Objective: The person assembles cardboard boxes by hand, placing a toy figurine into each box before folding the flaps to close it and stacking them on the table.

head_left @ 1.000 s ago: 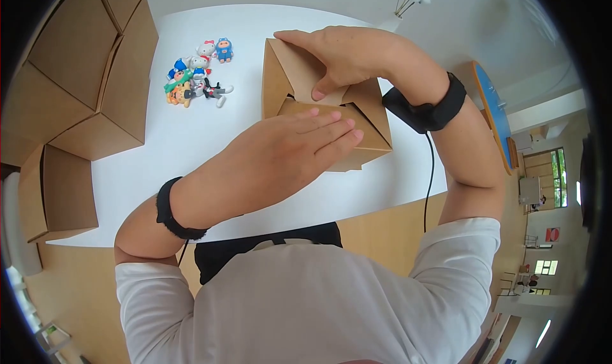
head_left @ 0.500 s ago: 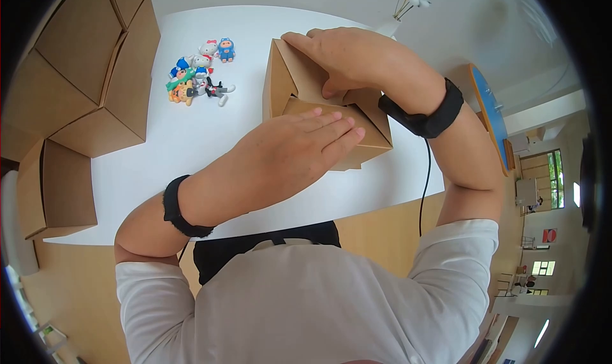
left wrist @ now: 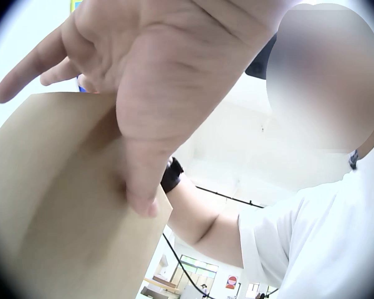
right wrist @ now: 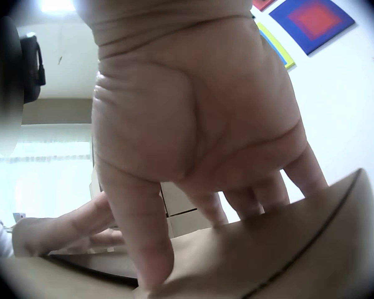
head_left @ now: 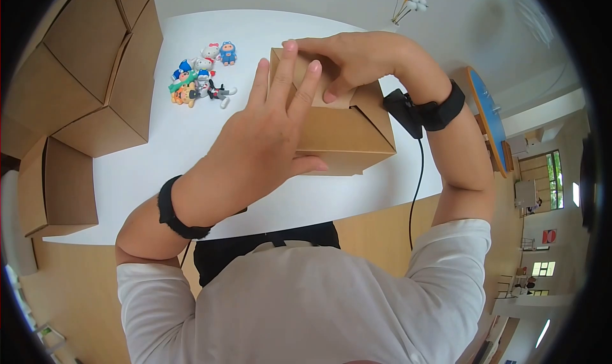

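A brown cardboard box [head_left: 347, 131] with folded flaps stands on the white table. The left hand [head_left: 258, 131] lies across its left side, fingers spread and straight, its thumb along the near side. In the left wrist view that hand [left wrist: 168, 81] has its thumb against the cardboard [left wrist: 68, 199]. Over the far part of the top, the right hand [head_left: 360, 58] has its thumb on a flap and its fingers reaching over the far edge. The right wrist view shows the right hand [right wrist: 199, 118] with thumb and fingertips down on the cardboard [right wrist: 287, 249].
Several small toy figures [head_left: 204, 74] lie in a group on the table [head_left: 242, 29], left of the box. Large brown boxes [head_left: 83, 64] are stacked at the far left, an open one [head_left: 67, 185] below them. A vase with dried flowers [head_left: 411, 4] stands behind.
The left hand has shifted left and turned, its fingers now spread and pointing away from the body instead of lying across the near flap. The right hand stays at the far part of the box.
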A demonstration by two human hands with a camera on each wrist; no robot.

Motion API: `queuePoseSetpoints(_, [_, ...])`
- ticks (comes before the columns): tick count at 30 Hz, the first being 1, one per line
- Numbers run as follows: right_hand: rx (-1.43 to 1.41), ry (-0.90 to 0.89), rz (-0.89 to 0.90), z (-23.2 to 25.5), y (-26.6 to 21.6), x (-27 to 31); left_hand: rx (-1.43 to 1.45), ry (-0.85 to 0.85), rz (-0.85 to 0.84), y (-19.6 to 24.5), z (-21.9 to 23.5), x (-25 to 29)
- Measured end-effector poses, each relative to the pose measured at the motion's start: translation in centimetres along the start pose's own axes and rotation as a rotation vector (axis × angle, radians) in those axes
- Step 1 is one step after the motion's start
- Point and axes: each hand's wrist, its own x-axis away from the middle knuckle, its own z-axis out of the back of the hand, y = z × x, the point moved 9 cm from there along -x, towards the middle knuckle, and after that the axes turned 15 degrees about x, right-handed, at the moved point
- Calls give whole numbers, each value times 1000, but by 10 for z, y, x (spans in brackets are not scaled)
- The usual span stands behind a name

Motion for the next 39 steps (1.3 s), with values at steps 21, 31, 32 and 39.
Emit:
queuePoseSetpoints(21, [-1498, 1188, -271, -89, 95, 60, 388, -197, 296, -42, -4, -15])
queuePoseSetpoints(31, [-1300, 1206, -297, -81, 99, 56, 148, -474, 456, -77, -16, -4])
queuePoseSetpoints(32, [-1291, 1248, -292, -81, 102, 60, 122, -506, 507, -73, -13, -5])
queuePoseSetpoints(39, [-1687, 1009, -370, -154, 72, 40, 260, -605, 529, -98, -25, 2])
